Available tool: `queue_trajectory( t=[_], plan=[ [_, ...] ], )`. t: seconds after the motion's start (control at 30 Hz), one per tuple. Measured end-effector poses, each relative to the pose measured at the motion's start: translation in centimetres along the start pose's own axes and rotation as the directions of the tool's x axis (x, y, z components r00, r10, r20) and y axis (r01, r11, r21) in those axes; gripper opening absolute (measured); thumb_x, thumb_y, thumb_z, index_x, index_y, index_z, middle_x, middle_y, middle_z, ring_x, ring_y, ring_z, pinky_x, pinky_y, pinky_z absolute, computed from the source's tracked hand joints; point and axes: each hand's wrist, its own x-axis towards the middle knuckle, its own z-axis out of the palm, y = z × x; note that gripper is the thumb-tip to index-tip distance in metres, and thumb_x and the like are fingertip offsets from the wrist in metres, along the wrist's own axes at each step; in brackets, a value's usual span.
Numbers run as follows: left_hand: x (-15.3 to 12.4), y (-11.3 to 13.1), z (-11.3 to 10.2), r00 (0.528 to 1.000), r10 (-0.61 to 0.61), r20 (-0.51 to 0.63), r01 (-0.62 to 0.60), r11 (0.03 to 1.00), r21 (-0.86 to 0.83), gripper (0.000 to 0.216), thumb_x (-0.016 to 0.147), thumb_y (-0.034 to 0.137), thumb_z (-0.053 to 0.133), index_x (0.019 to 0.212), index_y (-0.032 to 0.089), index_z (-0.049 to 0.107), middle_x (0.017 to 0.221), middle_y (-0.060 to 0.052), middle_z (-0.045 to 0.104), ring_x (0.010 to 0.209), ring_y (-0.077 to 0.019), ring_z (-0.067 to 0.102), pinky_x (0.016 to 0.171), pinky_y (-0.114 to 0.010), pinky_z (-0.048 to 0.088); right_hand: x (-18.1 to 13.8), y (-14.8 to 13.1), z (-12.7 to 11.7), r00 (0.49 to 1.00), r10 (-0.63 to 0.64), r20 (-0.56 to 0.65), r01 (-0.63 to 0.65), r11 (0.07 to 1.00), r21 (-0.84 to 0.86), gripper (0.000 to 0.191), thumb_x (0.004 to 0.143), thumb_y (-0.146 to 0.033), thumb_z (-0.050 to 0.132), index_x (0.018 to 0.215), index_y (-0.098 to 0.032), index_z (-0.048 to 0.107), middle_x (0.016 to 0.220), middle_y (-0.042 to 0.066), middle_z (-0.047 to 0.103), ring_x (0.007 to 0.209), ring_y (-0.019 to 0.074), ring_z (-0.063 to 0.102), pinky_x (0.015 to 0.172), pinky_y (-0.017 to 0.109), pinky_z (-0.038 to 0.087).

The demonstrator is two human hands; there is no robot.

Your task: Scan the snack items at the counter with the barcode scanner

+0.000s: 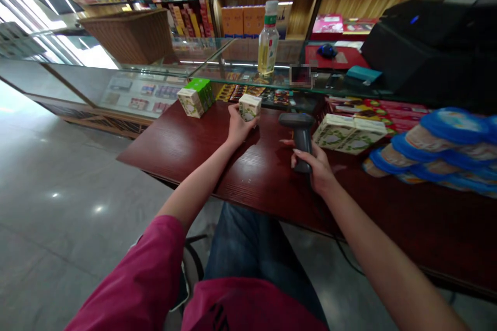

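Note:
In my left hand (241, 125) is a small white box with a green leafy print (250, 105), held at the far part of the dark red wooden counter (186, 152). My right hand (316, 163) grips a black handheld barcode scanner (301, 137) by its handle, its head up. The scanner stands to the right of the held box, apart from it. Right of the scanner, two similar white boxes (349, 134) stand side by side. On the left of the counter are another white box (190, 103) and a green box (204, 90), touching.
Stacked tubs with blue lids (446, 139) fill the right side. On the glass display case (229, 54) behind the counter stand a bottle of yellowish liquid (267, 44) and a wicker basket (130, 33). The scanner's cable (344, 251) hangs past the counter's front edge.

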Motion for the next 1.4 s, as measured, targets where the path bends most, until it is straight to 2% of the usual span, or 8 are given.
queue_trajectory(
  t=[0.17, 0.27, 0.37, 0.57, 0.73, 0.93, 1.23, 1.4],
  plan=[
    [-0.6, 0.1, -0.8, 0.990, 0.050, 0.130, -0.044, 0.998, -0.043, 0.072, 0.078, 0.027, 0.092, 0.133, 0.022, 0.046, 0.138, -0.015, 0.065, 0.126, -0.0275, 0.070, 0.109, -0.042, 0.056, 0.6, 0.8, -0.3, 0.999, -0.015, -0.049, 0.015, 1.000, 0.000, 0.042, 0.072, -0.044, 0.091, 0.104, -0.027, 0.068, 0.122, 0.006, 0.081, 0.059, 0.0133, 0.058, 0.053, 0.034, 0.053],
    [-0.7, -0.1, -3.7, 0.923, 0.059, 0.380, -0.027, 0.996, -0.088, 0.049, 0.086, 0.039, 0.086, 0.123, 0.022, 0.061, 0.122, -0.010, 0.074, 0.106, -0.0250, 0.075, 0.097, -0.040, 0.062, 0.7, 1.2, -0.5, 0.998, -0.042, -0.056, 0.039, 0.998, -0.049, 0.040, 0.075, -0.046, 0.089, 0.103, -0.028, 0.067, 0.123, 0.006, 0.080, 0.059, 0.0143, 0.059, 0.053, 0.035, 0.055],
    [-0.3, 0.3, -5.5, 0.884, 0.097, 0.458, -0.014, 0.983, -0.181, 0.055, 0.083, 0.045, 0.089, 0.129, 0.023, 0.067, 0.127, -0.011, 0.076, 0.107, -0.0256, 0.077, 0.097, -0.041, 0.063, 0.6, 1.3, -0.6, 0.995, -0.075, -0.060, 0.069, 0.993, -0.100, 0.040, 0.079, -0.051, 0.087, 0.104, -0.029, 0.066, 0.125, 0.007, 0.080, 0.060, 0.0160, 0.059, 0.052, 0.037, 0.055],
    [0.1, 1.4, -2.8, 0.822, 0.108, 0.560, 0.088, 0.946, -0.313, 0.074, 0.077, 0.048, 0.095, 0.141, 0.024, 0.066, 0.139, -0.014, 0.074, 0.133, -0.0329, 0.071, 0.109, -0.050, 0.060, 0.1, 0.9, -0.3, 0.996, -0.063, -0.066, 0.054, 0.990, -0.128, 0.037, 0.080, -0.053, 0.088, 0.100, -0.029, 0.067, 0.112, 0.008, 0.080, 0.055, 0.0155, 0.055, 0.048, 0.037, 0.051],
    [0.1, 0.5, -0.8, 0.922, -0.105, 0.373, 0.235, 0.917, -0.324, 0.053, 0.086, 0.050, 0.089, 0.124, 0.020, 0.069, 0.118, -0.012, 0.080, 0.114, -0.0301, 0.078, 0.101, -0.049, 0.065, -0.5, 0.7, -0.2, 0.999, -0.044, -0.028, 0.041, 0.992, -0.116, 0.038, 0.077, -0.051, 0.091, 0.099, -0.029, 0.070, 0.099, 0.005, 0.077, 0.055, 0.0143, 0.054, 0.047, 0.034, 0.050],
    [0.2, -0.3, -1.3, 0.943, -0.280, 0.180, 0.325, 0.893, -0.312, 0.050, 0.088, 0.055, 0.087, 0.115, 0.019, 0.067, 0.104, -0.008, 0.078, 0.100, -0.0248, 0.078, 0.090, -0.041, 0.066, -1.1, 1.0, 0.3, 0.988, -0.046, 0.149, 0.070, 0.985, -0.155, 0.046, 0.078, -0.049, 0.092, 0.112, -0.027, 0.071, 0.096, 0.004, 0.076, 0.061, 0.0162, 0.059, 0.051, 0.033, 0.053],
    [0.0, -0.7, -1.1, 0.943, -0.298, 0.147, 0.329, 0.895, -0.302, 0.048, 0.088, 0.056, 0.087, 0.112, 0.019, 0.068, 0.104, -0.008, 0.078, 0.097, -0.0247, 0.077, 0.086, -0.038, 0.065, -0.7, 2.4, 0.5, 0.985, -0.035, 0.172, 0.063, 0.984, -0.165, 0.055, 0.075, -0.048, 0.093, 0.119, -0.025, 0.072, 0.093, 0.004, 0.078, 0.059, 0.0156, 0.059, 0.051, 0.032, 0.049],
    [0.5, -0.6, -2.2, 0.943, -0.211, 0.259, 0.286, 0.910, -0.299, 0.039, 0.094, 0.047, 0.082, 0.120, 0.020, 0.070, 0.110, -0.009, 0.078, 0.112, -0.0279, 0.077, 0.096, -0.044, 0.065, -0.9, 2.0, 0.5, 0.990, -0.041, 0.139, 0.062, 0.986, -0.157, 0.052, 0.075, -0.047, 0.094, 0.117, -0.024, 0.073, 0.094, 0.005, 0.079, 0.060, 0.0157, 0.059, 0.051, 0.032, 0.049]
  ],
)
